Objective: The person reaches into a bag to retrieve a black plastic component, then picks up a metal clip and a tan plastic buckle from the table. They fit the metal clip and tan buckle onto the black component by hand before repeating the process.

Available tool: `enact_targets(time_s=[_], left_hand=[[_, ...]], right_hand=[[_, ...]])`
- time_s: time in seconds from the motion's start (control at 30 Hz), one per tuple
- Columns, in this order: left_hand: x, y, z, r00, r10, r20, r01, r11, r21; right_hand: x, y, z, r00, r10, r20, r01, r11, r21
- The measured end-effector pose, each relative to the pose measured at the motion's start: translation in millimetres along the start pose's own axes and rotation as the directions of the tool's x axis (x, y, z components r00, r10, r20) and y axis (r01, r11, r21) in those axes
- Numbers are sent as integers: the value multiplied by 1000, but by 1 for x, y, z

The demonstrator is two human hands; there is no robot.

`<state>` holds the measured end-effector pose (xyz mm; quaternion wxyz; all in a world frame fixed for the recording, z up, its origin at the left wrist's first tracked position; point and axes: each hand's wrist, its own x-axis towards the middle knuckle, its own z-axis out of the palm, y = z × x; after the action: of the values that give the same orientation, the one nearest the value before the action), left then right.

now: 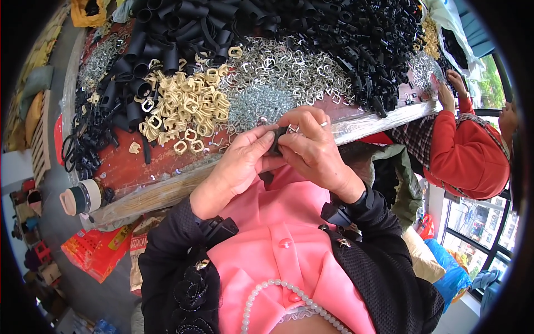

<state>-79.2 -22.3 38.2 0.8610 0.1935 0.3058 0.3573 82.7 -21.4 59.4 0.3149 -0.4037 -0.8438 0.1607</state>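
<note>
My left hand [236, 170] and my right hand [311, 146] meet at the near edge of the red table [139, 164], both pinching one small black plastic piece [276, 142]. A small metal clip shows at my right fingertips. Just beyond my hands lies a heap of silver metal clips [272, 83]. A pile of cream plastic buckles [186, 106] sits to its left. Black tubes [167, 39] and black plastic parts [367, 44] fill the far side.
A co-worker in a red sleeve [464, 156] reaches onto the table at the right end. A jar with a beige lid [80, 197] stands at the table's left corner. Red packets [97, 250] lie on the floor at lower left.
</note>
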Motion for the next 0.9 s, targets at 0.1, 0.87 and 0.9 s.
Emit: enact_targets(time_s=[0.1, 0.87, 0.9], left_hand=[[0, -2, -5, 999, -21, 27, 20, 1000, 6], [-1, -1, -25, 978, -100, 181, 104, 995, -13], [-3, 0, -28, 979, -98, 178, 105, 994, -33]], right_hand=[[-1, 2, 2, 1000, 8, 20, -9, 999, 36], [0, 32, -9, 982, 133, -135, -115, 985, 132], [4, 41, -13, 975, 174, -136, -183, 981, -62]])
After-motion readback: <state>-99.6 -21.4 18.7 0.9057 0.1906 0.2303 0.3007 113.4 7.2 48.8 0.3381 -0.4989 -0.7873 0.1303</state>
